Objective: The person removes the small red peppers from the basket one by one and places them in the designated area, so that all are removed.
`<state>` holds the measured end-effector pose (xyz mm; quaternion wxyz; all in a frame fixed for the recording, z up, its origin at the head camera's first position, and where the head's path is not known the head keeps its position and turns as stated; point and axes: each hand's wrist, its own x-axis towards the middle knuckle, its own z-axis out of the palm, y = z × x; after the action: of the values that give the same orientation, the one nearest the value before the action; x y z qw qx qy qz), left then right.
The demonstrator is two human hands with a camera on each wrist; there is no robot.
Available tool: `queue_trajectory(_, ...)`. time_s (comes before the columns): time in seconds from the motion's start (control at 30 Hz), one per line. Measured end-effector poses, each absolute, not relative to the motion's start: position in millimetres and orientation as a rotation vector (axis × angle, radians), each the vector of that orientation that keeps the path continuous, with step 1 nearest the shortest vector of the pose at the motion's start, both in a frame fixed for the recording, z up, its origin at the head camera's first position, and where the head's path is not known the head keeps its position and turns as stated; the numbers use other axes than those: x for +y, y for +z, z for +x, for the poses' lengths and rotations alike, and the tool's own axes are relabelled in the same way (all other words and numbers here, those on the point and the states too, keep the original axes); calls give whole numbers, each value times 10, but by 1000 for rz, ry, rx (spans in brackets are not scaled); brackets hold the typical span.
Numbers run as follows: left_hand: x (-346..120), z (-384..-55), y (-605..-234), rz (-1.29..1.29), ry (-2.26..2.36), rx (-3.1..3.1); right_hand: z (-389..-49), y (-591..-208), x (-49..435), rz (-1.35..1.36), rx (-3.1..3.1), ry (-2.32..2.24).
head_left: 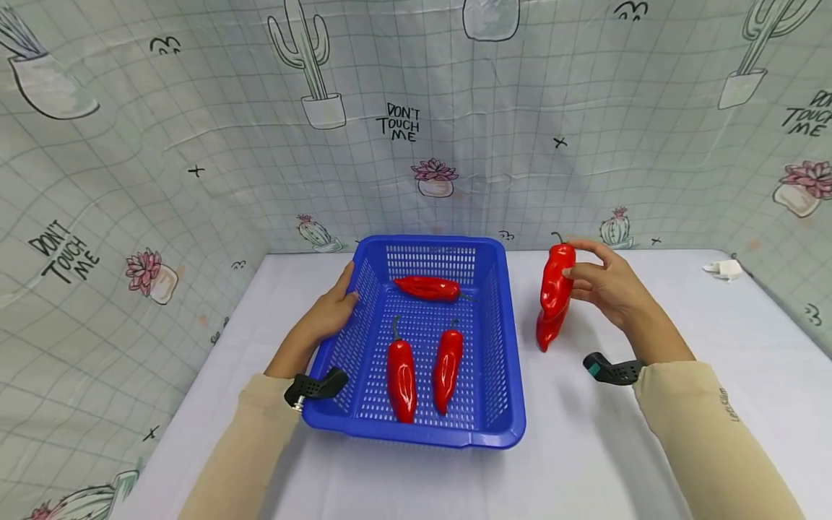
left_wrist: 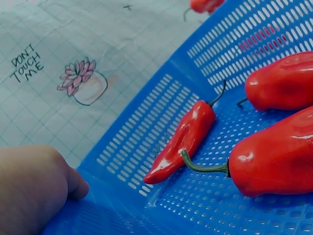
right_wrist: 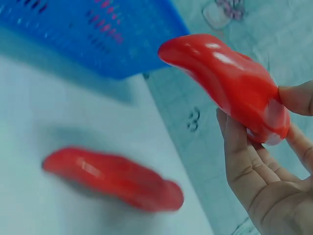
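My left hand (head_left: 328, 313) grips the left rim of a blue plastic basket (head_left: 416, 432), its thumb over the edge. Three glossy red peppers lie in the basket: one crosswise at the back (head_left: 427, 289), and two lengthwise, left (head_left: 401, 379) and right (head_left: 447, 370). To the right of the basket, my right hand (head_left: 604, 283) holds another red pepper (head_left: 556, 283) near its stem end, tip downward. The right wrist view shows that pepper (right_wrist: 234, 81) raised between thumb and fingers, apart from a further red pepper (right_wrist: 112, 177) lying on the table.
A white table (head_left: 585, 462) carries the basket. Behind and at the sides hangs a grid-patterned cloth (head_left: 552, 108) printed with cacti. A small white object (head_left: 724, 270) lies at the table's far right edge.
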<state>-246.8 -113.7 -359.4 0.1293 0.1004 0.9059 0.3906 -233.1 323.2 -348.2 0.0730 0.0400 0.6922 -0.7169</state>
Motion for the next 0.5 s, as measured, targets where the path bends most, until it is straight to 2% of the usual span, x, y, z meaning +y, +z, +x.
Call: queue_trajectory(0.5,-1155,-2469,-3600,297,1137,2633,-2218,-3859,3598,337,2197,-1996)
